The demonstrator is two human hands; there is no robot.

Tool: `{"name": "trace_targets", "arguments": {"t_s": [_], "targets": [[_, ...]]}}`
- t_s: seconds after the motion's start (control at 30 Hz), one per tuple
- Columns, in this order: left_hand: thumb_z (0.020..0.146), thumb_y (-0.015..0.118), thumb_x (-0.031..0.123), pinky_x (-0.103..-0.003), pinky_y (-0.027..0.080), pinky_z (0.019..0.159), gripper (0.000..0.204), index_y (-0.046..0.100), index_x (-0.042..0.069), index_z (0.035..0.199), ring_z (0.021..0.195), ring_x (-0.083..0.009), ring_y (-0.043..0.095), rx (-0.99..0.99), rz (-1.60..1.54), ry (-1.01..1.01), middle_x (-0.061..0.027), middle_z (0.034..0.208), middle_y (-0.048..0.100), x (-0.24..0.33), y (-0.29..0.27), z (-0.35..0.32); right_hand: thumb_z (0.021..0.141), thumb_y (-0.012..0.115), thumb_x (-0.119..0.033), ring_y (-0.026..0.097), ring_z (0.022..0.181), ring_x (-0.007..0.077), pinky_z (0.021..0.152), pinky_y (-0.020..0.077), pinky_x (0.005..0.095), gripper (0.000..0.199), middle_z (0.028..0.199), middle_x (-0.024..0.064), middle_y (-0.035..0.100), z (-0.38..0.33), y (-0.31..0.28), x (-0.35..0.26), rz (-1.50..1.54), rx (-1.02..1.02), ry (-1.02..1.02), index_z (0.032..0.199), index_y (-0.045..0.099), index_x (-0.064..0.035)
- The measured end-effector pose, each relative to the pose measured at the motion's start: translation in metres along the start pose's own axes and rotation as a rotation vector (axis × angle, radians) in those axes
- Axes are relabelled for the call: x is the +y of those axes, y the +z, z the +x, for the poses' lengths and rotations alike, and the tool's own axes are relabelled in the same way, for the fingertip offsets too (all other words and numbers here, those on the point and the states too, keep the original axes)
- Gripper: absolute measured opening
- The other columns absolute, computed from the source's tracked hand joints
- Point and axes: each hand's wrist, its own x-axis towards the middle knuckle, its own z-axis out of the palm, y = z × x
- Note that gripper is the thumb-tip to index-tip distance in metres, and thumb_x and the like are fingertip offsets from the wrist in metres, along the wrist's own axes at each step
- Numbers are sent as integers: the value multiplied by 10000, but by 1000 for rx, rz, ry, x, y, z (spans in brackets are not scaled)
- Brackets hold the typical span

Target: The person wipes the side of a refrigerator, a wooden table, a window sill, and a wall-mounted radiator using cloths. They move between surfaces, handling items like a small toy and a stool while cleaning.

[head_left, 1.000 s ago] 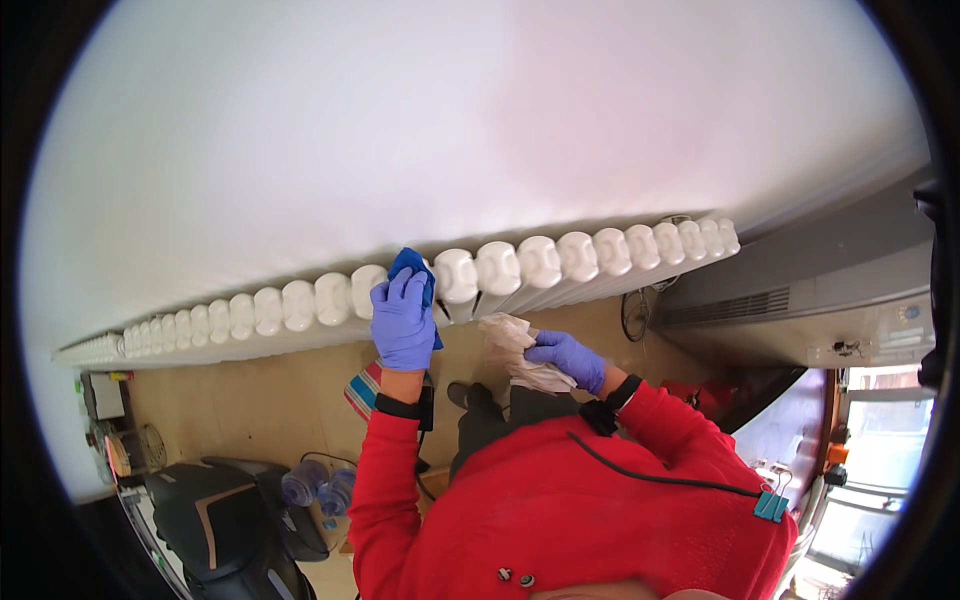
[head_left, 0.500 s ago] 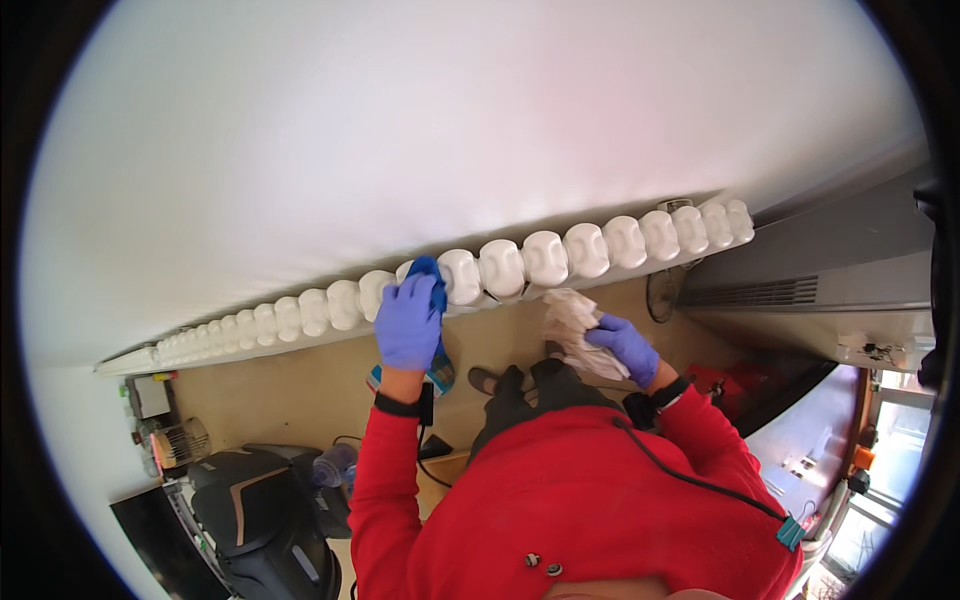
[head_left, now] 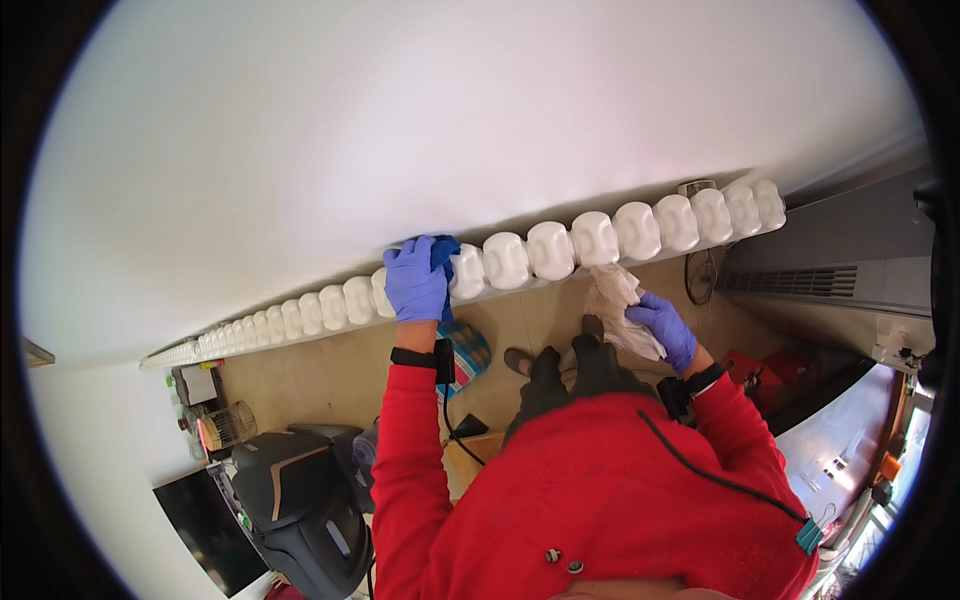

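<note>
The blue cloth (head_left: 441,262) sits pressed against the white lobed moulding (head_left: 560,250) that runs along the foot of the white wall (head_left: 450,120), at the point where one rounded lobe meets the next. The left hand (head_left: 415,282), in a blue glove, lies flat over the cloth with its fingers closed around it, so that only a fold of blue shows at the hand's right edge and just below the palm. The hand and cloth touch the moulding directly.

The right hand (head_left: 662,326), also gloved in blue, is lower and well to the right, apart from the moulding. It grips a crumpled white rag (head_left: 617,310), which bunches up above and to the left of the fingers.

Both arms wear red sleeves (head_left: 410,440), each with a dark band at the wrist. Below the moulding lies a tan floor (head_left: 300,375), where a dark wheeled machine (head_left: 300,500) stands at the lower left. A grey vented unit (head_left: 830,270) runs along the right side.
</note>
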Motion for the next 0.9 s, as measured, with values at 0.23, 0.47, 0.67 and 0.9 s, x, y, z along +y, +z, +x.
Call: {"name": "trace_targets", "arguments": {"t_s": [0.23, 0.47, 0.67, 0.9], "targets": [[815, 627, 102, -443, 459, 908, 298, 665, 111, 1110, 1011, -374, 543, 166, -121, 204, -96, 1101, 679, -5, 3, -41, 885, 625, -33, 653, 1044, 180, 951, 512, 319, 474, 1198, 86, 660, -1, -12, 0, 58, -33, 26, 1351, 561, 25], [790, 646, 40, -441, 440, 946, 352, 662, 110, 1134, 1032, -360, 546, 210, -254, 82, -107, 1098, 674, 30, 14, -44, 905, 623, -45, 659, 1040, 183, 948, 520, 325, 411, 1175, 91, 663, -18, -36, 1, 141, 20, -34, 1308, 583, 17], [773, 621, 41, -419, 475, 930, 397, 652, 127, 1160, 1049, -333, 552, 164, -181, 399, -54, 1223, 665, 99, 38, -32, 923, 612, -67, 673, 1008, 195, 929, 536, 332, 283, 1102, 88, 681, -46, -88, 3, 302, 113, -158, 1196, 621, 7], [711, 577, 10, -441, 459, 974, 516, 627, 115, 1213, 1118, -356, 537, 41, -117, 471, -79, 1278, 633, 77, 26, -47, 954, 587, -100, 652, 1019, 189, 927, 532, 329, 300, 1145, 92, 659, -77, -153, 32, 487, 192, -331, 1240, 582, -11]]}}
